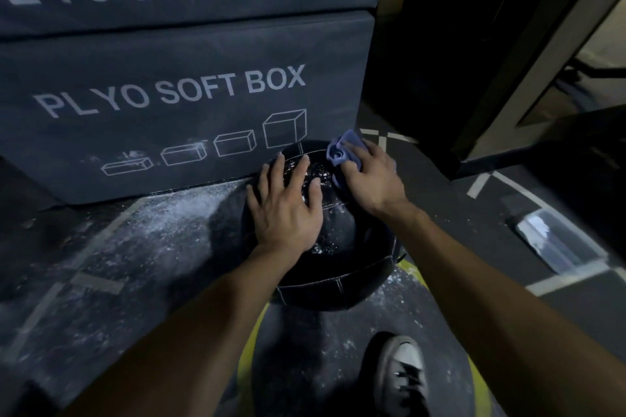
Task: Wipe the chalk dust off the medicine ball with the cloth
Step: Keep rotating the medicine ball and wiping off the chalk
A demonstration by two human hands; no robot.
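A black stitched medicine ball [338, 267] sits on the floor against the lower plyo box. White chalk specks cover its top between my hands and a patch lower down. My left hand [286, 210] lies flat on the ball's top left with its fingers spread. My right hand [371, 176] presses a crumpled blue cloth [340, 151] onto the ball's upper right; the fingers curl over the cloth and part of it is hidden beneath them.
Two stacked dark plyo soft boxes [183, 95] stand directly behind the ball. Chalk dust is scattered on the dark floor [162, 230] to the left. My shoe [403, 379] stands near the bottom. A clear container [555, 244] lies on the floor at right, and a dark door frame rises beyond it.
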